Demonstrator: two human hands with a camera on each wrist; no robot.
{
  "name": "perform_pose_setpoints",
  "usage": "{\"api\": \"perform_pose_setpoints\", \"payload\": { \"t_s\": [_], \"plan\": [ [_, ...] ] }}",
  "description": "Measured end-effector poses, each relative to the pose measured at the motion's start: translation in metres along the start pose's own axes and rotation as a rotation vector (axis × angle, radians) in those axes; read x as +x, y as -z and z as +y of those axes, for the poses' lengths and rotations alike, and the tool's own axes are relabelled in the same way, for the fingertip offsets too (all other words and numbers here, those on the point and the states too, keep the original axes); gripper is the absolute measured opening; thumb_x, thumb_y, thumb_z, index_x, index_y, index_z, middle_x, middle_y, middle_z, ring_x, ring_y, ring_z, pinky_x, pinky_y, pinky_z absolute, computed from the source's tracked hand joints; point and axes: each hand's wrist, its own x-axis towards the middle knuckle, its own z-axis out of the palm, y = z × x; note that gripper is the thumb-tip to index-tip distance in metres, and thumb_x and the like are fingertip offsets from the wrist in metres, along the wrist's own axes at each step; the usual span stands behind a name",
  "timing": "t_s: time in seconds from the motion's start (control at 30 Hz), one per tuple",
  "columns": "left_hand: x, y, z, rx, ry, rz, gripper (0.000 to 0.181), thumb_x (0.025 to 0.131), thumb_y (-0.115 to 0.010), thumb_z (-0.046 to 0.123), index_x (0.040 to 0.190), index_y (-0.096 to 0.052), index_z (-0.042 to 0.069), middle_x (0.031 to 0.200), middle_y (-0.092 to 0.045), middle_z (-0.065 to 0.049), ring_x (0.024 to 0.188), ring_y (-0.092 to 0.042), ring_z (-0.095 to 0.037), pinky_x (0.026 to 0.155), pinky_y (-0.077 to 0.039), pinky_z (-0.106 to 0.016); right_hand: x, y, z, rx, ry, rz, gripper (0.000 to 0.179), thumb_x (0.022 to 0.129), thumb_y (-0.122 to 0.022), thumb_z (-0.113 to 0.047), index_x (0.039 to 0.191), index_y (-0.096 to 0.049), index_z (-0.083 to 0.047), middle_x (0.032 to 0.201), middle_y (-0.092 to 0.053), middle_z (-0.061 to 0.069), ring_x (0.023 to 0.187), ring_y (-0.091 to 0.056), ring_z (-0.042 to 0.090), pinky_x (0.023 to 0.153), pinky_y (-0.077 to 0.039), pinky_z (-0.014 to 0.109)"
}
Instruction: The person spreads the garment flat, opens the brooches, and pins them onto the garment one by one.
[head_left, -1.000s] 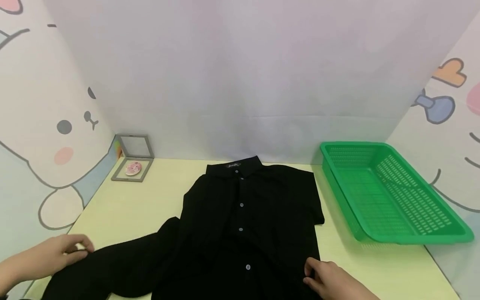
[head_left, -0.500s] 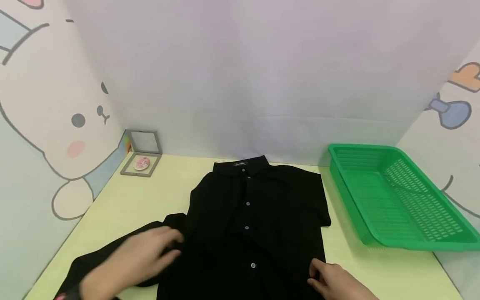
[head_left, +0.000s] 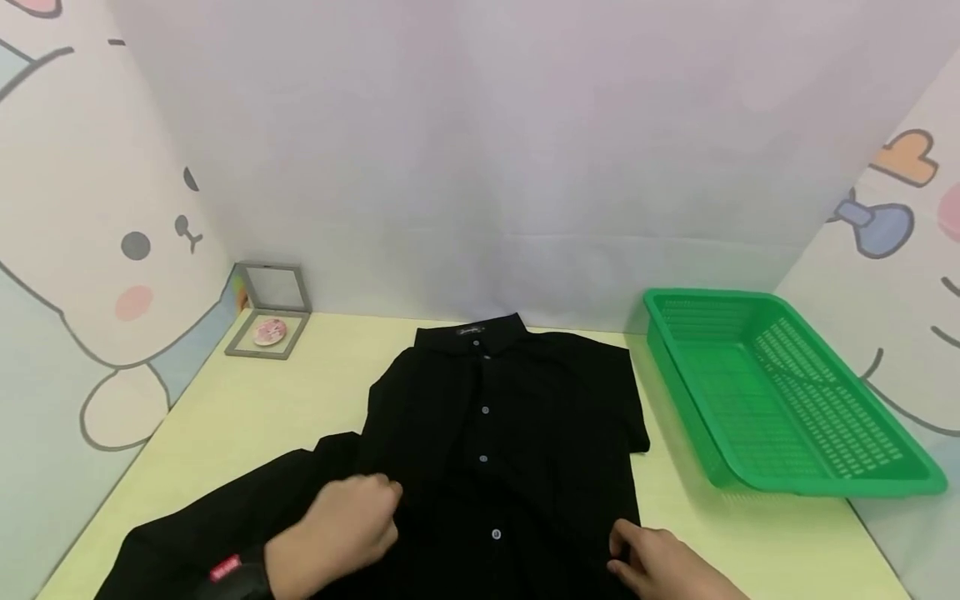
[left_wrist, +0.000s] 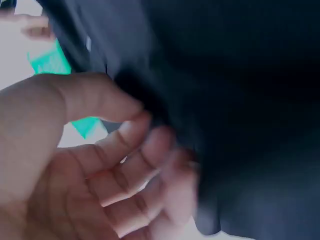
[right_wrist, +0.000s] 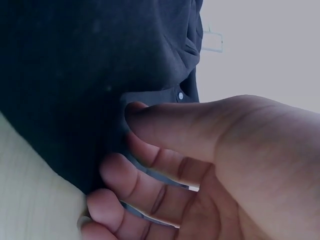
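A black button-up shirt (head_left: 555, 400) lies front up on the table, its collar toward the back wall. One long sleeve (head_left: 217, 508) stretches out to the left; on the right side only a short piece shows. My left hand (head_left: 345, 529), curled, is over the shirt's left side near that sleeve. In the left wrist view its thumb and forefinger pinch dark cloth (left_wrist: 240, 100), somewhat blurred. My right hand (head_left: 660, 562) pinches the shirt's lower right edge between thumb and fingers, close above the tabletop. The lower part of the shirt runs out of the head view.
A green plastic basket (head_left: 693, 400) stands at the right of the table (head_left: 300, 400). Toward the back left is an open grey-framed case (head_left: 258, 353) with a round pink item (head_left: 269, 332) in it. A pale curtain (head_left: 480, 167) closes off the back.
My left hand has left the far end of the outstretched sleeve and moved right to the shirt's left side, its fingers now curled. The right hand stays at the shirt's right edge.
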Motion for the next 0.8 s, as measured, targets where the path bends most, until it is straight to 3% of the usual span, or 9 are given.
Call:
{"api": "perform_pose_setpoints", "payload": {
  "t_s": [0.1,0.2,0.27,0.37,0.47,0.53,0.67,0.8],
  "plan": [
    [-0.001,0.022,-0.012,-0.090,0.130,-0.019,0.035,0.086,-0.068,0.009,0.062,-0.046,0.023,0.061,-0.040,0.008,0.051,-0.034,-0.005,0.045,-0.029,-0.024,0.001,-0.001,-0.001,0.002,0.001,-0.007,0.015,0.096,-0.072,-0.018,0.092,-0.057,-0.017,0.062,-0.047,-0.011,0.053,-0.042,-0.001,0.052,-0.037,0.024],
    [-0.004,0.029,-0.014,-0.179,0.161,-0.086,0.041,0.092,-0.076,0.027,0.060,-0.050,0.025,0.060,-0.044,0.010,0.050,-0.039,-0.004,0.045,-0.032,-0.024,0.002,-0.002,-0.002,-0.030,-0.003,0.012,0.017,0.096,-0.072,-0.018,0.090,-0.056,-0.018,0.064,-0.049,-0.012,0.055,-0.042,-0.001,0.053,-0.037,0.024],
    [-0.008,0.019,-0.008,-0.176,0.125,-0.124,0.042,0.090,-0.079,0.041,0.061,-0.053,0.025,0.061,-0.045,0.011,0.050,-0.042,-0.004,0.044,-0.035,-0.025,0.003,-0.004,-0.003,-0.054,-0.001,0.028,0.019,0.096,-0.072,-0.018,0.089,-0.055,-0.018,0.066,-0.050,-0.012,0.055,-0.042,-0.001,0.053,-0.037,0.024],
    [-0.010,-0.007,0.008,-0.107,0.046,-0.120,0.042,0.088,-0.078,0.049,0.067,-0.056,0.020,0.063,-0.045,0.011,0.050,-0.042,-0.005,0.043,-0.035,-0.024,0.003,-0.003,-0.004,-0.070,-0.001,0.040,0.020,0.096,-0.072,-0.018,0.087,-0.054,-0.018,0.067,-0.050,-0.012,0.056,-0.042,-0.001,0.053,-0.036,0.024],
    [-0.010,-0.027,0.020,-0.024,-0.013,-0.040,0.036,0.091,-0.076,0.035,0.070,-0.053,0.017,0.060,-0.039,0.010,0.048,-0.036,-0.004,0.039,-0.028,-0.020,0.003,-0.004,-0.005,-0.049,0.004,0.029,0.020,0.096,-0.072,-0.017,0.088,-0.054,-0.018,0.065,-0.049,-0.012,0.055,-0.042,-0.001,0.053,-0.037,0.024],
    [-0.009,-0.032,0.023,-0.022,-0.034,0.008,0.033,0.090,-0.073,0.020,0.068,-0.049,0.017,0.058,-0.034,0.010,0.046,-0.028,-0.003,0.038,-0.021,-0.017,0.002,-0.004,-0.005,-0.034,0.004,0.026,0.019,0.096,-0.072,-0.017,0.089,-0.055,-0.018,0.064,-0.048,-0.012,0.055,-0.042,-0.001,0.053,-0.037,0.024],
    [-0.005,-0.021,0.021,-0.053,0.012,0.051,0.033,0.084,-0.066,0.009,0.064,-0.042,0.021,0.057,-0.029,0.011,0.046,-0.022,-0.002,0.039,-0.017,-0.018,0.000,-0.003,-0.005,-0.026,0.008,0.027,0.017,0.096,-0.072,-0.016,0.090,-0.056,-0.017,0.062,-0.046,-0.012,0.054,-0.042,-0.002,0.053,-0.037,0.023],
    [0.002,0.009,0.007,-0.036,0.155,0.080,0.031,0.081,-0.063,0.011,0.064,-0.040,0.023,0.057,-0.034,0.011,0.048,-0.033,-0.004,0.040,-0.026,-0.025,-0.001,-0.001,-0.004,-0.015,0.004,0.018,0.016,0.096,-0.072,-0.017,0.091,-0.057,-0.017,0.062,-0.046,-0.012,0.054,-0.042,-0.002,0.053,-0.038,0.023]
  ]
}}
